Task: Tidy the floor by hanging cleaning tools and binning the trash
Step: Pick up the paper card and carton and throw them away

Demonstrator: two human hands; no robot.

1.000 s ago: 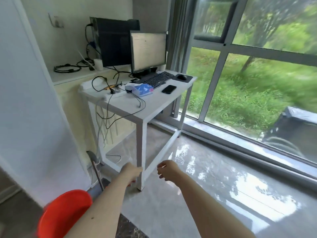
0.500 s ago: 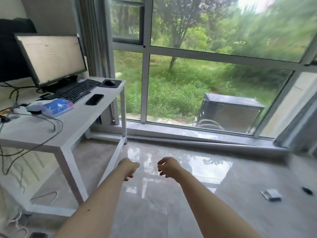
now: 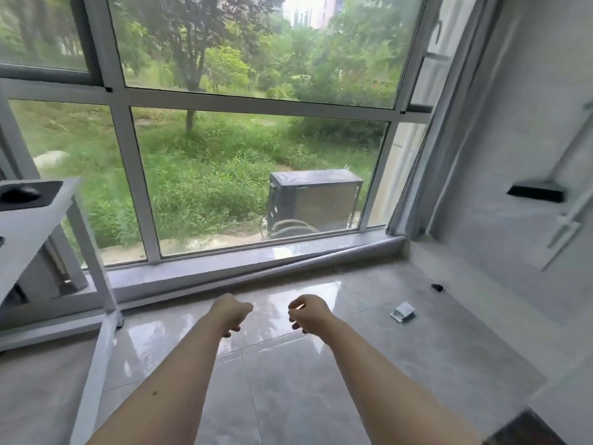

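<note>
Two bare forearms reaching fwd over glossy grey tile floor (image 3: 288,396). Left hand (image 3: 231,313) and right hand (image 3: 308,313) hanging w/ fingers loosely curled, gripping nothing. Trash lying ahead-right: small crumpled white wrapper (image 3: 403,312) on tile, well apart from right hand; tiny dark scrap (image 3: 436,287) lying farther right, near wall. Dark-headed cleaning tool (image 3: 536,191) already hanging on right wall. Wrapper looking light, thin, crushable; probably pinching raised folded edge w/ fingertips, since flat on slick tile.

Floor (image 3: 288,396): glossy grey stone-look tile, reflective. Tabletop (image 3: 29,220): smooth matt white. Window (image 3: 256,175): clear glass, grey metal frame. Scrap (image 3: 403,312): crumpled paper.
</note>
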